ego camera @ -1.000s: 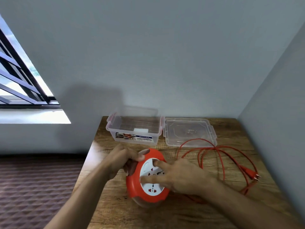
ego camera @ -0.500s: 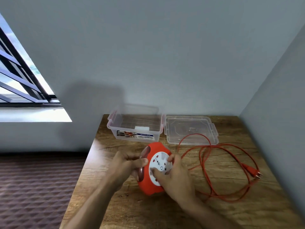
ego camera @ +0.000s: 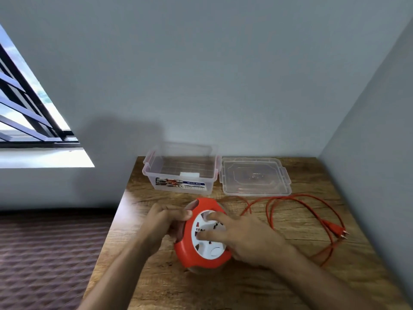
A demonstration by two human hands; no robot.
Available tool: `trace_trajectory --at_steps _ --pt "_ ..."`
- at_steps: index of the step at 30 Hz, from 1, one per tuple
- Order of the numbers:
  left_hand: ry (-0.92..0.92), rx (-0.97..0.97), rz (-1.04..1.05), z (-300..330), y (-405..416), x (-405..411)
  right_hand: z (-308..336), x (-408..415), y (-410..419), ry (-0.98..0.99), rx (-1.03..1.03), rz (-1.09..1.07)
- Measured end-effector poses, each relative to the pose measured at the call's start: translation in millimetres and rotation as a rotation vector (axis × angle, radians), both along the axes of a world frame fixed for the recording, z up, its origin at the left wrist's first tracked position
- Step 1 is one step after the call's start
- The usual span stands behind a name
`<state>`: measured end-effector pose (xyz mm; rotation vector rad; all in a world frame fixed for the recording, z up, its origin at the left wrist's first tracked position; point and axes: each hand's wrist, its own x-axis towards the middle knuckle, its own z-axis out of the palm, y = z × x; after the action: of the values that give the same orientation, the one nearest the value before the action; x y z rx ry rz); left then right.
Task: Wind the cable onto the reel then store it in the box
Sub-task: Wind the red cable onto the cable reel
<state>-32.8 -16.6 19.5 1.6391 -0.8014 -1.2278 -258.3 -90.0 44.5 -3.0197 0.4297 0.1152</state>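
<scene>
While one clear box (ego camera: 181,175) stands open behind the reel (ego camera: 201,233), one lid (ego camera: 254,176) lies just right of it. Left hand (ego camera: 164,222) grips the reel's rim; right hand (ego camera: 243,236) presses spread fingers on its white face. One cable (ego camera: 299,211) sprawls loose to the reel's right on the worktop (ego camera: 223,287).

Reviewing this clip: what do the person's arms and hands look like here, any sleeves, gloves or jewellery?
Both forearms are bare up to the bottom edge of the picture, with no sleeve showing. The left hand and the right hand wear no gloves. No ring, watch or bracelet shows on either hand or wrist. Nothing is marked on them.
</scene>
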Motion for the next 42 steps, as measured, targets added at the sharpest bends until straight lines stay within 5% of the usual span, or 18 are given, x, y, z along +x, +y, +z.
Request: trace_trajectory --at_steps 9,13,19,21,23,25,27,29,33,42 --pt "-0.080 0.068 -0.319 20.5 -10.7 11.7 -9.8 1.0 9.8 0.005 -0.177 0.232" --pt "-0.083 0.002 -0.213 18.7 -7.4 9.7 -21.5 7.9 11.4 -0.218 -0.147 -0.156" --pt "0.033 -0.183 0.019 -5.2 11.3 -21.9 -27.7 32.9 17.3 -0.652 0.785 -1.119" --pt "0.009 -0.200 0.051 -12.0 17.1 -25.6 -25.0 35.8 14.5 -0.682 1.258 -1.250" --pt "0.045 -0.175 0.123 -15.4 20.9 -22.3 -15.7 30.1 15.0 -0.572 1.447 -1.194" --pt "0.103 -0.143 0.170 -13.3 22.2 -16.7 -7.1 20.3 14.4 -0.478 1.155 -1.024" --pt "0.121 -0.114 0.169 -10.0 19.8 -10.9 0.3 7.9 11.1 -0.325 0.464 -0.735" --pt "0.090 -0.074 0.110 -3.1 15.5 -5.2 6.9 0.7 7.2 -0.160 0.066 -0.394" --pt "0.053 0.015 -0.081 13.4 3.5 6.6 9.7 0.2 3.3 0.030 -0.051 0.013" --pt "-0.053 0.244 -0.400 38.8 -23.6 23.8 6.2 11.0 -3.4 0.106 -0.068 0.317"
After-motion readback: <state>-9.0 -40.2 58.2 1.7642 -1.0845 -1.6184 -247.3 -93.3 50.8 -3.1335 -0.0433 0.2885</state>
